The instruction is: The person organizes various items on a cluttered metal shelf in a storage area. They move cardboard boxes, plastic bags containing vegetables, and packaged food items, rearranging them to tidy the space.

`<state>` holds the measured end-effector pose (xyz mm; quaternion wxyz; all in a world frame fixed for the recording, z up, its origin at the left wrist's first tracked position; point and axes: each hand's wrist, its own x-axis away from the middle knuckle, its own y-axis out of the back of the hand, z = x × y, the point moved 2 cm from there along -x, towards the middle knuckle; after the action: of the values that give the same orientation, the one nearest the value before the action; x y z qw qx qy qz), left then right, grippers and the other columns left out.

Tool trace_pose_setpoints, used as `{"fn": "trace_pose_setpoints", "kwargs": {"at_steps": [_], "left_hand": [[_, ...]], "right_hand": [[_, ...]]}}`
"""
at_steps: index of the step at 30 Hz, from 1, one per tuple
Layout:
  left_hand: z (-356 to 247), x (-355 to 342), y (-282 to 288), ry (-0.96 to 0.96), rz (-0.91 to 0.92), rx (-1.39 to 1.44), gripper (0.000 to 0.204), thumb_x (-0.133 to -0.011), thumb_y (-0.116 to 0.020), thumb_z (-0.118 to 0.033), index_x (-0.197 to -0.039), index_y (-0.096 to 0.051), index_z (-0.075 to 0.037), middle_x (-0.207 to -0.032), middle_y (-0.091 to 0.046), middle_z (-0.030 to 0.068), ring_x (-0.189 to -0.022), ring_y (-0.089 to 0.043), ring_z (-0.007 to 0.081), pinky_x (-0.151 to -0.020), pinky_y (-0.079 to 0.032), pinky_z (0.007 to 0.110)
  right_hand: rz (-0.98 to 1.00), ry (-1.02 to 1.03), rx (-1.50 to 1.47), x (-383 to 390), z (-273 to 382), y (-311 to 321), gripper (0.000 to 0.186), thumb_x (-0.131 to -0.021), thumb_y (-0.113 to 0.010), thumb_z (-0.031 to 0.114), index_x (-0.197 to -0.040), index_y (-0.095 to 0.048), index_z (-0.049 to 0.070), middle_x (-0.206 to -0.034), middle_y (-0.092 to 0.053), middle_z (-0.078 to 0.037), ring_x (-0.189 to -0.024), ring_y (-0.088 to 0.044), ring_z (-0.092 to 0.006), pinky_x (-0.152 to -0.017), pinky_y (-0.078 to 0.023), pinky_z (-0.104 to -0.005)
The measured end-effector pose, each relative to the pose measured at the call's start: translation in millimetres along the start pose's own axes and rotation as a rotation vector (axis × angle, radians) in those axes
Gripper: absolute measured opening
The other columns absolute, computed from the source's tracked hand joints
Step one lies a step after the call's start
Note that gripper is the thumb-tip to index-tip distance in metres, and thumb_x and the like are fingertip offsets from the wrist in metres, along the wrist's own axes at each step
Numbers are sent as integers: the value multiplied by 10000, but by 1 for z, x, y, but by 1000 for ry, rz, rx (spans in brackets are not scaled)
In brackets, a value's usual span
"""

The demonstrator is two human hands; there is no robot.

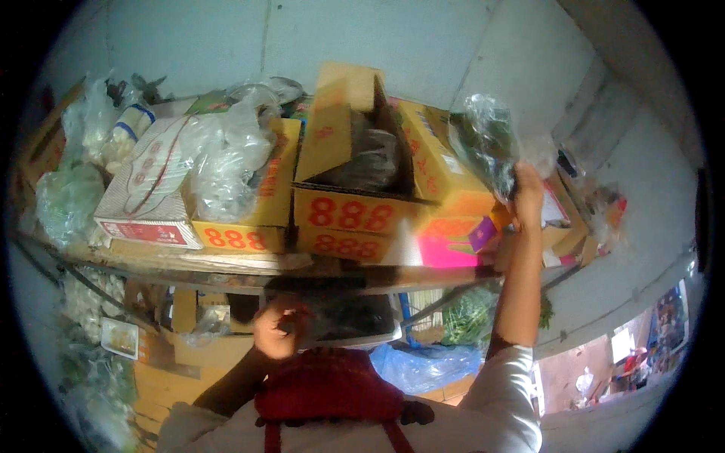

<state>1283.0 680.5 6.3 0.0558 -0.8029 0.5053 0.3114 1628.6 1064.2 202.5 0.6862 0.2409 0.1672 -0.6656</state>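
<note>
My right hand [527,195] is raised over the right end of the shelf, its fingers closed on a clear plastic bag [485,140]. Dark green contents show through the plastic, but I cannot make out their kind. Just left of the bag lies a yellow cardboard box [445,170]. Lower down, in front of the shelf edge, my left hand [281,328] has its fingers curled in; whatever is in them, if anything, is hidden. Below my right hand are a small purple box [481,235] and a bright pink piece [445,251].
An open yellow carton [355,208] holding a dark bagged item stands mid-shelf. To its left are a white carton [147,189] and a crumpled clear bag [226,162]. Under the shelf lie leafy greens [470,313], a blue plastic sheet [427,366] and a black tray [351,317].
</note>
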Motion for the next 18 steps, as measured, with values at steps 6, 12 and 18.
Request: {"fn": "trace_pose_setpoints", "kwargs": {"at_steps": [6,12,18], "left_hand": [[5,-13,-39,177,440,320,431,-909,-746,-182,-1308,-629,-69,-1186,-687,139,-1005,-682,209,-816,-581,354],[-40,-48,-104,348,619,1023,805,-906,-764,-347,-1524,-345,-45,-1402,-558,166,-1280,-522,259,-988,-514,450],[38,-11,-141,355,403,941,578,-927,-691,-206,-1426,-477,-10,-1299,-602,179,-1238,-553,338,-1060,-422,454]], "right_hand": [[-203,142,60,112,46,-26,151,-982,-643,143,-1066,-620,21,-1006,-604,-30,-925,-527,-119,-844,-448,-286],[-274,354,422,276,28,-50,160,-961,-639,127,-961,-567,-17,-994,-605,-115,-937,-565,-234,-887,-471,-385],[366,481,444,346,37,-111,154,-889,-719,212,-884,-657,70,-1009,-698,-152,-875,-656,-351,-782,-510,-440]]}}
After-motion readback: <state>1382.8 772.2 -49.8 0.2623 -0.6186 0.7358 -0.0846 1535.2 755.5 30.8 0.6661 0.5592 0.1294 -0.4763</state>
